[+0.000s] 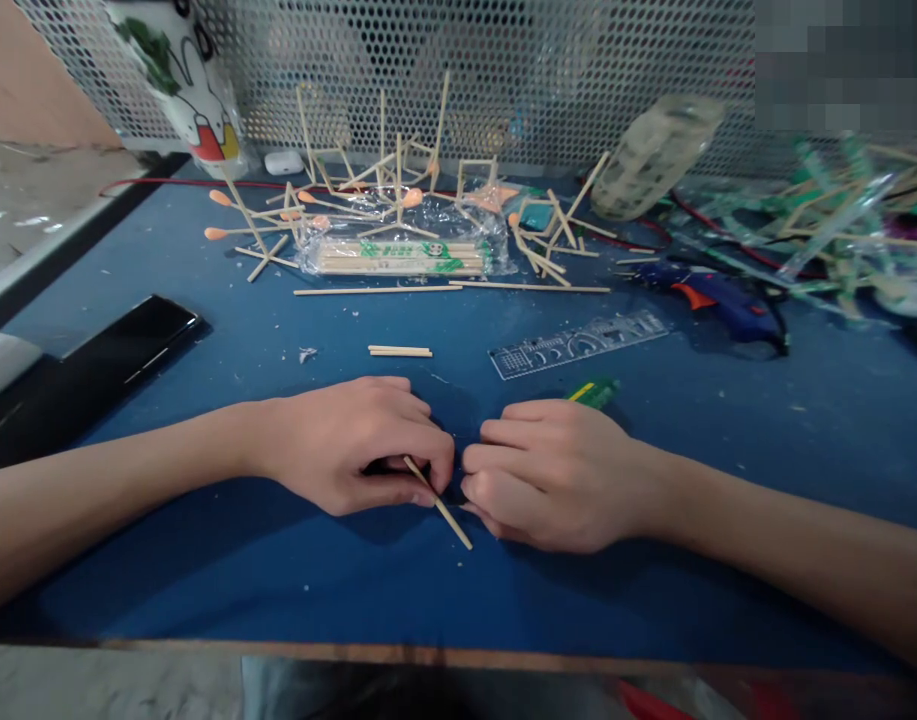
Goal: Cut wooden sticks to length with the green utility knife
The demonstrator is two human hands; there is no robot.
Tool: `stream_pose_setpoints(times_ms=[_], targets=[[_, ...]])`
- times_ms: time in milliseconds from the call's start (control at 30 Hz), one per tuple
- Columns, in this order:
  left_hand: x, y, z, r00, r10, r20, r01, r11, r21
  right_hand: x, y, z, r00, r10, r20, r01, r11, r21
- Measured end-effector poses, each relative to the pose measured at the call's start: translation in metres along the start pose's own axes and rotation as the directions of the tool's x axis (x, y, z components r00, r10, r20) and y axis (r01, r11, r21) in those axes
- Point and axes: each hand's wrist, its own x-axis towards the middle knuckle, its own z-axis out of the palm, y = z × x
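My left hand (372, 440) pinches a thin wooden stick (452, 522) between thumb and forefinger, its lower end slanting toward the table's front edge. Close beside it on the right, my right hand (552, 475) is closed round a green and yellow tool (594, 392), whose end shows above the knuckles. A thin tip pokes out from the right fingers toward the stick. Beyond my left hand lie short cut sticks (400, 351). A clear stencil ruler (578, 343) rests past my right hand.
On the blue table (293, 590), a black phone (98, 375) lies left. Behind are long sticks (529, 287), a stick packet (405, 257) and glued stick frames (398, 190). A blue glue gun (717, 300), clear bottle (657, 157) and tangled plastic (840, 230) stand right; a cup (184, 85) back left.
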Motion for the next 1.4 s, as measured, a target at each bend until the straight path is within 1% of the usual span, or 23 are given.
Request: stream_pose_setpoints(times_ms=[300,533,633,733,833,1033,1167,1333,1400], targets=[[0.003,0.0,-0.005,0.998,-0.033,0.044,0.034,0.999,-0.02,0.001,-0.003,0.0,0.999,0.045,-0.002,-0.045,0.999,0.018],[0.002,-0.002,-0.006,0.998,-0.034,0.056,0.038,0.998,-0.057,0.0,-0.001,0.001,1.0,0.021,0.008,-0.022,0.999,0.028],[0.002,-0.005,-0.006,0.998,-0.016,0.053,0.02,0.996,-0.082,0.001,-0.001,0.001,0.998,0.026,0.049,-0.028,0.999,0.045],[0.002,-0.008,-0.005,0.999,-0.004,0.049,0.008,0.996,-0.084,0.001,-0.004,0.0,0.994,0.059,0.096,-0.065,0.996,0.066],[0.003,-0.009,-0.004,0.999,-0.005,0.05,0.009,0.997,-0.074,0.002,-0.004,-0.002,0.992,0.081,0.101,-0.089,0.993,0.075],[0.003,-0.011,-0.005,0.998,-0.001,0.059,0.006,0.997,-0.075,0.006,0.001,-0.005,0.989,0.043,0.142,-0.061,0.99,0.127],[0.004,-0.012,-0.005,0.999,0.015,0.052,-0.009,0.995,-0.102,0.006,0.0,-0.005,0.986,0.044,0.162,-0.065,0.99,0.127],[0.003,-0.012,-0.004,0.999,0.014,0.03,-0.011,0.995,-0.099,0.004,-0.007,-0.002,0.986,0.102,0.13,-0.112,0.991,0.072],[0.003,-0.01,-0.004,1.0,0.005,0.03,-0.002,0.996,-0.094,0.003,-0.007,0.0,0.987,0.105,0.124,-0.113,0.992,0.064]])
